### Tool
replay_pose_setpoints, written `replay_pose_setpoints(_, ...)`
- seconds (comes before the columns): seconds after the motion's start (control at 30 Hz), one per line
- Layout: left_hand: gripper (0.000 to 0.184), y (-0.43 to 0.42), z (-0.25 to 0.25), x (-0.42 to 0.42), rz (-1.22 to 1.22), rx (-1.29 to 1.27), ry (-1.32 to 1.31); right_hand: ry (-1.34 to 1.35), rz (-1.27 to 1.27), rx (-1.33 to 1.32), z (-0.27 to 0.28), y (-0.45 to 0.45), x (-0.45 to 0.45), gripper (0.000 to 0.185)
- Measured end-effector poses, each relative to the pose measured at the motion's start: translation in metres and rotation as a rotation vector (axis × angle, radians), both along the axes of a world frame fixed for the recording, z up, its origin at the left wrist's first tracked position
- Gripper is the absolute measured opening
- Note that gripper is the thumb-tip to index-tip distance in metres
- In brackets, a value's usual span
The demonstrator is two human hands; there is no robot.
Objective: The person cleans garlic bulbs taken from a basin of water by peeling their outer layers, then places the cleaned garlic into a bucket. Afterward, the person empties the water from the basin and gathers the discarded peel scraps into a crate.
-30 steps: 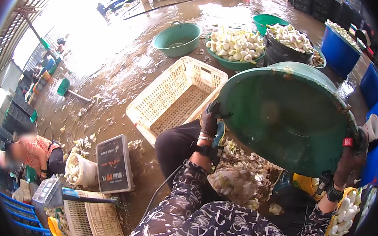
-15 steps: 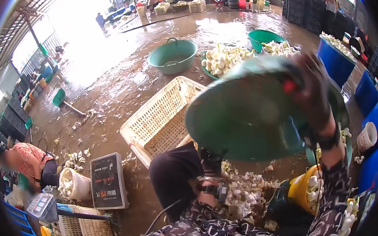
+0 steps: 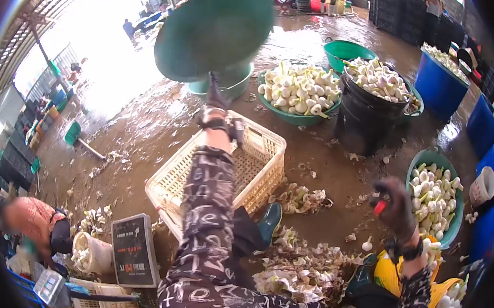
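My left hand [image 3: 216, 97], in a dark glove, stretches far forward at the rim of a large green basin [image 3: 215, 34]. The basin is raised, tilted and blurred; the grip on its rim is partly hidden. My right hand [image 3: 397, 210], also gloved, is closed around a small tool with a red handle [image 3: 379, 208], whose working end I cannot make out. It hovers left of a green tub of garlic bulbs [image 3: 434, 196]. Below my left forearm lies a cream plastic crate [image 3: 256, 180]. Between my legs is a heap of garlic peelings and trimmings [image 3: 308, 267].
Ahead stand a basin of garlic [image 3: 300, 92], a black bucket heaped with garlic [image 3: 370, 117] and a blue barrel [image 3: 441, 82]. A yellow bucket [image 3: 387, 272] is by my right leg. At left are a platform scale [image 3: 135, 251] and a bent-over person [image 3: 36, 219].
The green basin has moved from in front of me to far forward and left, at my left hand. My right hand has left it and come down to the right.
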State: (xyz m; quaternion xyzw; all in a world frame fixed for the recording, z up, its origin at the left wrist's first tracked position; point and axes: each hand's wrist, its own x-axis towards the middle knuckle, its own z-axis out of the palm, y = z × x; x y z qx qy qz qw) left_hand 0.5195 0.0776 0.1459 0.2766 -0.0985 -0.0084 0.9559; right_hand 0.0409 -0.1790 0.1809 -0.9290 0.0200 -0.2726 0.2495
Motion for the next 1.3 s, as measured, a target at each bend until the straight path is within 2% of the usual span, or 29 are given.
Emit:
replay_pose_setpoints(0.13, 0.067, 0.02, -0.024, 0.001, -0.001, 0.605, 0.26, 0.127, -0.039, 0.095, -0.058, 0.005, -0.058, 0.025)
replay_pose_setpoints(0.2, 0.073, 0.017, -0.042, -0.038, -0.096, 0.748, 0.326, 0.2, -0.106, 0.206, -0.064, 0.025, -0.079, 0.021)
replay_pose_setpoints(0.23, 0.069, 0.013, -0.049, -0.062, -0.148, 0.78, 0.321, 0.207, -0.113, 0.22, -0.064, 0.033, -0.087, 0.021)
replay_pose_setpoints(0.3, 0.075, 0.001, -0.068, -0.094, -0.259, 0.87, 0.448, 0.212, -0.015, 0.144, -0.062, 0.044, -0.102, 0.022)
replay_pose_setpoints(0.37, 0.087, -0.012, -0.078, -0.126, -0.368, 0.849, 0.418, 0.238, -0.029, 0.118, -0.037, 0.057, -0.114, 0.023)
replay_pose_setpoints(0.43, 0.067, -0.026, -0.079, -0.145, -0.467, 0.909, 0.44, 0.137, -0.073, 0.02, -0.011, 0.062, -0.127, 0.024)
replay_pose_setpoints(0.5, 0.04, -0.03, -0.07, -0.15, -0.606, 0.842, 0.342, 0.098, -0.086, -0.052, 0.018, 0.061, -0.147, 0.03)
replay_pose_setpoints(0.53, 0.037, -0.031, -0.066, -0.137, -0.682, 0.777, 0.246, 0.07, -0.126, -0.028, 0.02, 0.054, -0.165, 0.031)
replay_pose_setpoints(0.57, 0.035, -0.028, -0.046, -0.142, -0.756, 0.705, 0.16, -0.039, -0.233, -0.274, 0.037, 0.055, -0.18, 0.031)
replay_pose_setpoints(0.63, 0.022, -0.016, 0.017, -0.16, -0.753, 0.667, 0.028, 0.138, -0.278, -0.122, 0.074, 0.033, -0.209, 0.034)
replay_pose_setpoints(0.67, 0.024, -0.009, 0.042, -0.153, -0.739, 0.702, -0.035, 0.063, -0.321, -0.33, 0.088, 0.02, -0.224, 0.029)
replay_pose_setpoints(0.7, 0.028, 0.004, 0.06, -0.139, -0.694, 0.809, -0.101, -0.085, -0.331, -0.33, 0.087, -0.005, -0.251, 0.024)
replay_pose_setpoints(0.77, 0.039, 0.029, 0.077, -0.098, -0.583, 1.208, -0.283, 0.148, -0.371, 0.087, 0.148, -0.03, -0.287, 0.02)
replay_pose_setpoints(0.8, 0.043, 0.043, 0.103, -0.138, -0.448, 1.411, -0.485, 0.249, -0.426, 0.276, 0.178, -0.043, -0.305, 0.018)
replay_pose_setpoints(0.83, 0.046, 0.058, 0.105, -0.146, -0.363, 1.645, -0.806, 0.339, -0.575, -0.538, 0.212, -0.014, -0.296, 0.018)
replay_pose_setpoints(0.87, 0.05, 0.073, 0.104, -0.15, -0.202, 1.833, -1.135, 0.234, -0.515, -0.554, 0.225, -0.036, -0.315, 0.017)
replay_pose_setpoints(0.9, 0.055, 0.075, 0.097, -0.163, -0.326, 1.688, -0.377, 0.295, -0.641, -0.623, 0.241, -0.037, -0.326, 0.024)
replay_pose_setpoints(0.93, 0.033, 0.096, 0.064, -0.159, -0.276, 1.648, -0.59, 0.309, -0.738, -0.493, 0.251, -0.037, -0.335, 0.025)
replay_pose_setpoints(0.97, 0.035, 0.12, 0.034, -0.156, -0.222, 1.753, -0.735, 0.317, -0.831, -0.362, 0.255, -0.035, -0.343, 0.026)
replay_pose_setpoints(1.0, 0.038, 0.142, -0.004, -0.153, -0.099, 1.983, -1.115, 0.311, -0.758, -0.234, 0.252, -0.034, -0.352, 0.024)
replay_pose_setpoints(1.03, 0.041, 0.173, -0.057, -0.146, 0.011, 2.17, -1.43, 0.317, -0.677, -0.288, 0.24, -0.031, -0.353, 0.023)
replay_pose_setpoints(1.07, 0.046, 0.188, -0.087, -0.17, 0.066, 2.273, -1.599, 0.322, -0.593, -0.338, 0.219, -0.028, -0.351, 0.022)
replay_pose_setpoints(1.1, 0.054, 0.203, -0.114, -0.195, -0.174, 2.334, -1.164, 0.329, -0.535, -0.164, 0.189, -0.031, -0.353, 0.022)
replay_pose_setpoints(1.13, 0.069, 0.211, -0.13, -0.231, -0.309, 2.306, -0.663, 0.334, -0.477, 0.007, 0.15, -0.036, -0.354, 0.023)
replay_pose_setpoints(1.17, 0.088, 0.219, -0.147, -0.268, -0.321, 2.258, -0.24, 0.286, -0.412, 0.099, 0.099, -0.034, -0.348, 0.019)
replay_pose_setpoints(1.2, 0.079, 0.225, -0.151, -0.293, -0.301, 2.372, -0.249, 0.24, -0.348, 0.192, 0.043, -0.028, -0.342, 0.015)
replay_pose_setpoints(1.23, 0.072, 0.231, -0.157, -0.318, -0.285, 2.485, -0.258, 0.215, -0.461, 0.499, 0.002, 0.003, -0.327, 0.024)
replay_pose_setpoints(1.27, 0.066, 0.222, -0.154, -0.338, -0.135, 2.528, -0.224, 0.517, -0.48, 0.528, -0.013, 0.02, -0.304, 0.032)
replay_pose_setpoints(1.3, 0.061, 0.217, -0.155, -0.347, 0.018, 2.565, -0.195, 0.571, -0.336, 0.677, -0.019, 0.041, -0.286, 0.036)
